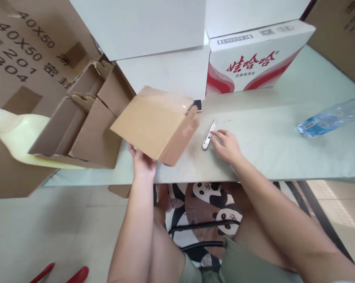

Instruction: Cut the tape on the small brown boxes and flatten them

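Observation:
A small brown cardboard box is tilted above the table, with a torn or cut-out edge on its right side. My left hand supports it from below and grips its lower left edge; some fingers are hidden under it. On the table to the right lies a white utility knife with a narrow tip pointing away from me. My right hand rests beside the knife, fingers stretched and a fingertip at its edge, not wrapped around it. Partly behind the box sits a small dark object.
Open cardboard boxes stand at the left beside a pale yellow plastic container. White cartons and a red-and-white water carton line the back. A plastic water bottle lies at the right on the green-covered table.

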`<state>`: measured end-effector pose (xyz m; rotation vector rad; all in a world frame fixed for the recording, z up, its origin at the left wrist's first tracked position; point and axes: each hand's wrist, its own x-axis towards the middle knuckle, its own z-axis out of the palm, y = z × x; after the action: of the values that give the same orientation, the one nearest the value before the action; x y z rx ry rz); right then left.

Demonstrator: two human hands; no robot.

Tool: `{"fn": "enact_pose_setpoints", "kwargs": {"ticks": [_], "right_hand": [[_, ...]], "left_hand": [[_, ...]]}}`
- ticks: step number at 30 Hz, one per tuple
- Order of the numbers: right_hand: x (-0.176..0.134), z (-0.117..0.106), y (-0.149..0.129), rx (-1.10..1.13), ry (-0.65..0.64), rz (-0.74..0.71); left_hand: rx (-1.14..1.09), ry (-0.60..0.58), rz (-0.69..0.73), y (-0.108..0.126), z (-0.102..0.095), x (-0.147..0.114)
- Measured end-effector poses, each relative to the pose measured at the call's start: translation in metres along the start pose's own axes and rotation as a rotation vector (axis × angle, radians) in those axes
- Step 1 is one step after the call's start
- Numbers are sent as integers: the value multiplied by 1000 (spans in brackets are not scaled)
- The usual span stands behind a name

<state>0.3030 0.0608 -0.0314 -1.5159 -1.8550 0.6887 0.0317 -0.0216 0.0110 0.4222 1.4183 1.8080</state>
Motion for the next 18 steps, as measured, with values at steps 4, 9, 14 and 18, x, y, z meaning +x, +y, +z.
{"fn": "enact_pose_setpoints", "kwargs": {"ticks": [4, 9, 14, 18], "right_hand": [[-9, 3, -15, -302, -68, -72], [-7, 2, -32, -362, -184, 104], [-24, -10, -47, 255, -236, 132], [-50, -32, -59, 894, -236, -46]], "left_hand": [[-19, 186, 168, 1, 0, -1], [135, 212, 426, -4, 5, -8], [208, 137, 541, -4, 13, -9], [294, 72, 507, 0, 20, -17]]}}
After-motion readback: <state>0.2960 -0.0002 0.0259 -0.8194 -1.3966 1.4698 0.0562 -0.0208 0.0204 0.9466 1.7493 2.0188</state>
